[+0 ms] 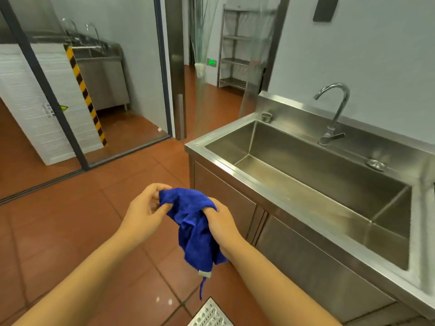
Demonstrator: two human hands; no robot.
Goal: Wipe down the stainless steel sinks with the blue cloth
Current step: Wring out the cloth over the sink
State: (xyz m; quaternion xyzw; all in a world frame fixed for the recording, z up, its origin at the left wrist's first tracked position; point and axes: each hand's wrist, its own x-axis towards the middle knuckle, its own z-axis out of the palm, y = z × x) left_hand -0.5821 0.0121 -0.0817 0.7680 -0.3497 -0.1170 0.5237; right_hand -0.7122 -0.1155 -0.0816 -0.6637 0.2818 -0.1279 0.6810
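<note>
Perforated metal floor drain grate (209,314) at 6 o'clock, bottom edge, set in glossy red-brown square floor tiles (70,231). Both bare forearms come up from the bottom. Crumpled fuzzy royal-blue microfibre cloth (195,229) at frame centre, held over the floor, not over the basin; a small grey tag and a loose blue thread hang from its low end. Left hand (144,209) pinches the cloth's upper left corner, fingers curled closed on it. Right hand (220,222) is closed around the bunched upper right part, fingertips tucked into the folds.

At 3 o'clock, brushed stainless steel sink unit (270,191): deep rectangular basin with flat walls and creased corners, wide flat rim as the surface, cabinet doors below, low backsplash. Chrome gooseneck tap (334,109) with lever handle at 2 o'clock on the back ledge. Round metal drain fitting (376,164) to the right of the tap, small metal cup (266,117) at the back left corner.

At 10 o'clock, dark-framed glass partition (47,90), white ribbed block with black-yellow hazard stripe (84,95), second steel sink unit (101,67) with two curved taps behind. At 12 o'clock, open doorway, slatted metal rack shelving (235,60). Pale grey walls.
</note>
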